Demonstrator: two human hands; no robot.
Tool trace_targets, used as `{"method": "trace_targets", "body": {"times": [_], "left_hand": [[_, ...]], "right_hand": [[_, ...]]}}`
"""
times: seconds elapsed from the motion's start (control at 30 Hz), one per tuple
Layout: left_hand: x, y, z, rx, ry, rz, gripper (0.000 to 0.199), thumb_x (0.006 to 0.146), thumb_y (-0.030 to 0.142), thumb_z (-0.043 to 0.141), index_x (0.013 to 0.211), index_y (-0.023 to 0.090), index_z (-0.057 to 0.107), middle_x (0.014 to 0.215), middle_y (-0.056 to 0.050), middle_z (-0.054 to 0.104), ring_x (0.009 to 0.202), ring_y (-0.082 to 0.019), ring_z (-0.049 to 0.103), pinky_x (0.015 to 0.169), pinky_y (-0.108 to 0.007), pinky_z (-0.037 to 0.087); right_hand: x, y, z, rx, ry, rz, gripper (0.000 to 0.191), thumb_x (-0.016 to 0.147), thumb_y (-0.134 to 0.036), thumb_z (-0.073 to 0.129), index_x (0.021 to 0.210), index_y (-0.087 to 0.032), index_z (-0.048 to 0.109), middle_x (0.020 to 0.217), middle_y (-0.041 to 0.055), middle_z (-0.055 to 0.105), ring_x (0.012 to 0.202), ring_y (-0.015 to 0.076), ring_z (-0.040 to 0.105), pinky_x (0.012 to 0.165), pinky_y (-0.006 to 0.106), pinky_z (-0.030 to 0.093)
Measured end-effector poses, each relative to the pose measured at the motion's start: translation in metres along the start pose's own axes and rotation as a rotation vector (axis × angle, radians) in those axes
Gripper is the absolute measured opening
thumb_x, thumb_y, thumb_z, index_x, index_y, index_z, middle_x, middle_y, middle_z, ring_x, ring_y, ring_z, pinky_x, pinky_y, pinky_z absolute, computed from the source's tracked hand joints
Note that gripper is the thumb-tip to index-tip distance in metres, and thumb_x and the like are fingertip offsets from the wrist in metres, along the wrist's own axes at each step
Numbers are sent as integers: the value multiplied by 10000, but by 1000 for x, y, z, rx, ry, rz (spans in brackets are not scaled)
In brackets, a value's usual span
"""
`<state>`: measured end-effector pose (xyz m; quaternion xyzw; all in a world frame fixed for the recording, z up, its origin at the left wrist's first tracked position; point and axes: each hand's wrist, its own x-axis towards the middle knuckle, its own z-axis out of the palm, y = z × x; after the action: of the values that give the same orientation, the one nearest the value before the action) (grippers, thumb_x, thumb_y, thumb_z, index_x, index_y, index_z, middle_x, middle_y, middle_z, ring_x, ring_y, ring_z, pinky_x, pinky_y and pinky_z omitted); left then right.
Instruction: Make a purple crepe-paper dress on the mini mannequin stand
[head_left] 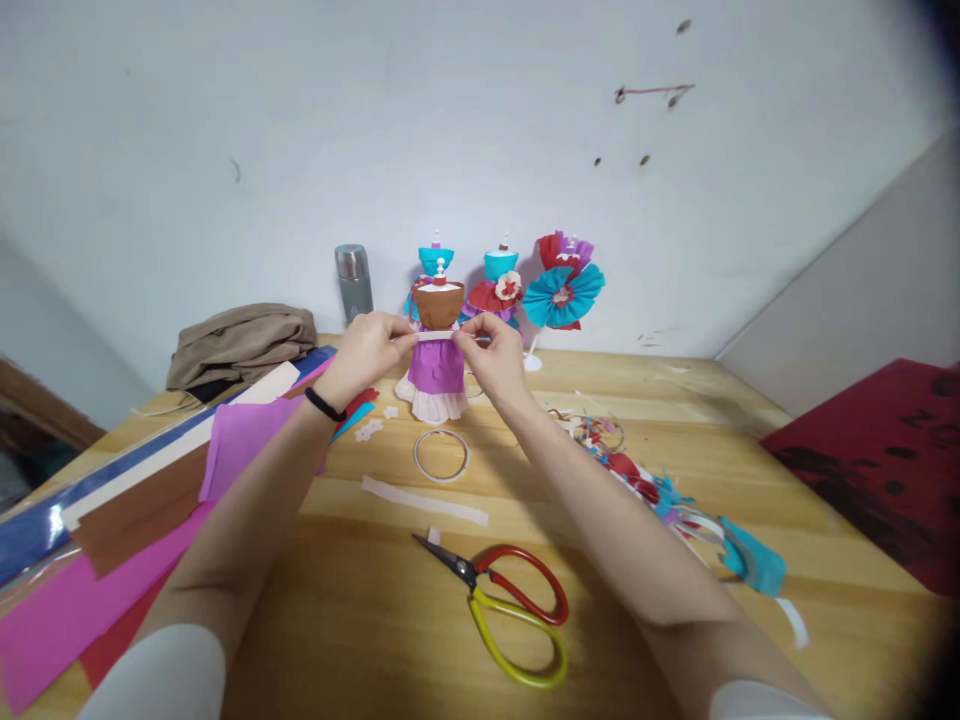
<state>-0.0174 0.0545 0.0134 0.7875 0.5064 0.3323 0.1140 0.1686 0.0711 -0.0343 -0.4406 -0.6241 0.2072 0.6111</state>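
A small dress figure with a brown top (pixel 439 304) and a purple skirt (pixel 436 365) with a pale ruffled hem stands upright on the wooden table. Across its waist, a short white strip (pixel 435 336) is stretched between both hands. My left hand (pixel 375 345) pinches the strip's left end, and my right hand (pixel 489 350) pinches the right end. Below the figure lie a thin ring (pixel 441 456), a longer pale strip (pixel 424 501) and scissors (pixel 495 605) with one red and one yellow handle, their blades pointing up and left.
Behind are two dress figures with blue tops (pixel 436 260) (pixel 501 264), a blue paper flower (pixel 563 296) and a grey flask (pixel 354 285). Brown cloth (pixel 240 345) and coloured paper sheets (pixel 142 510) lie left. Paper scraps (pixel 660 495) lie right; a red panel (pixel 885 460) stands far right.
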Motion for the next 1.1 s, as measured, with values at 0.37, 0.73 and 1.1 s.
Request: {"method": "trace_targets", "body": {"times": [0.37,0.73,1.1], "left_hand": [[8,-2,2,60,14,25,201,854,236,608,801,134,772,644,-43,654,616,-153,525,597,-270,342],[22,-9,2,-150,-61,-53,158,794,231,679,880,122,755,554,18,561,556,-123,496,588,-250,406],[23,-13,7,-212,-19,-22,156,772,263,683,805,122,739,542,38,511,543,-110,436,577,-253,351]], "right_hand": [[6,12,1,221,-90,71,126,688,-293,621,659,-217,524,917,71,706,924,219,657,813,352,501],[14,19,0,262,-91,95,173,662,-341,655,665,-218,533,793,34,664,771,180,606,743,337,491],[17,25,1,271,-89,126,231,642,-407,664,679,-227,525,768,29,664,721,169,591,694,319,482]]}}
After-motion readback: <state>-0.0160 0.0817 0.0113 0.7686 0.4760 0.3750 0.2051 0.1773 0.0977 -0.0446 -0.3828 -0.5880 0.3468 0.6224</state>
